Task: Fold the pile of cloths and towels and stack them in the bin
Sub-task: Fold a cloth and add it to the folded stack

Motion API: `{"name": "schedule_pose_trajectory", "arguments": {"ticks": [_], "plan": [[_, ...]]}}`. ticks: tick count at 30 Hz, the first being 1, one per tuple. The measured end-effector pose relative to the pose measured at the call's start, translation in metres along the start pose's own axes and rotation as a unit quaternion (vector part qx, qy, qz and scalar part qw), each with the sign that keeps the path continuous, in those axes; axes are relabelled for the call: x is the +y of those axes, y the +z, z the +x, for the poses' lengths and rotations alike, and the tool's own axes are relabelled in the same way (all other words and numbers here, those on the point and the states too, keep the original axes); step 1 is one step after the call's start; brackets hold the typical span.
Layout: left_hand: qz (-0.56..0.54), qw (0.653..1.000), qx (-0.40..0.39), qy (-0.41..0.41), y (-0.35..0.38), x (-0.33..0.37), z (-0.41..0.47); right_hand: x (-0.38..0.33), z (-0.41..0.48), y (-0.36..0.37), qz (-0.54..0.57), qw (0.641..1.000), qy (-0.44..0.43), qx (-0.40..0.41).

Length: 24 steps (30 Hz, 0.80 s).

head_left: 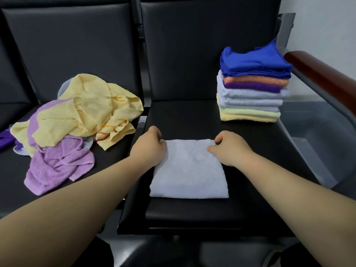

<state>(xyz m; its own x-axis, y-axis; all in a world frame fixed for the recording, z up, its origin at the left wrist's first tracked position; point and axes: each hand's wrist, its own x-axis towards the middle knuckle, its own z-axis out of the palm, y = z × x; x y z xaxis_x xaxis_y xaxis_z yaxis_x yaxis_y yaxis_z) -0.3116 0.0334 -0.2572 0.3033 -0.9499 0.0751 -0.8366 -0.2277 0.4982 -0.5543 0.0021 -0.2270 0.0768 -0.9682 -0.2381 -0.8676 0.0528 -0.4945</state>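
One pale-blue terry towel [189, 170], folded to a rectangle, lies flat on the black padded seat [192, 116] before us. It sits toward the near edge, about midway between the left and right edges.

Two hands are on it. Our left hand [149, 149] pinches the towel's far left corner with curled fingers. Our right hand [229, 149] pinches the far right corner likewise, thumb lying on the cloth.

One stack of folded cloths [252, 89] stands at the far right corner of the same seat, well apart from the towel. We count yellow at the bottom, then pale-blue layers, purple, orange, and bright blue on top, the top piece rumpled.

One loose pile of unfolded cloths [81, 116] sits on the neighbouring black seat [15, 170] to the left, near its right edge. It is mostly pale yellow pieces, one with orange stripes. A crumpled lilac terry towel [57, 164] lies at the pile's near side, and a dark purple cloth [5, 140] at the left edge of view.

One grey plastic bin [316, 135] stands right of our seat, beyond a reddish-brown wooden armrest [323, 74], its inside only partly in view.
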Motion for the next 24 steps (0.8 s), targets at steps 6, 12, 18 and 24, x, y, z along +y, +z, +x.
{"name": "schedule_pose_trajectory", "arguments": {"ticks": [6,12,18,24], "plan": [[0.083,0.985,-0.138,-0.067,-0.011,0.001,-0.002,-0.003,-0.011,-0.012,-0.066,0.991,0.067,-0.091],[-0.002,0.982,-0.16,-0.105,-0.01,0.008,-0.015,-0.008,-0.026,-0.005,-0.035,0.992,0.059,-0.109],[-0.158,0.98,-0.082,-0.09,-0.016,0.022,-0.03,-0.005,-0.025,0.001,0.074,0.992,0.071,-0.074],[-0.229,0.972,0.031,-0.032,-0.028,0.055,-0.042,-0.002,-0.029,-0.017,0.264,0.965,0.004,0.009]]}}
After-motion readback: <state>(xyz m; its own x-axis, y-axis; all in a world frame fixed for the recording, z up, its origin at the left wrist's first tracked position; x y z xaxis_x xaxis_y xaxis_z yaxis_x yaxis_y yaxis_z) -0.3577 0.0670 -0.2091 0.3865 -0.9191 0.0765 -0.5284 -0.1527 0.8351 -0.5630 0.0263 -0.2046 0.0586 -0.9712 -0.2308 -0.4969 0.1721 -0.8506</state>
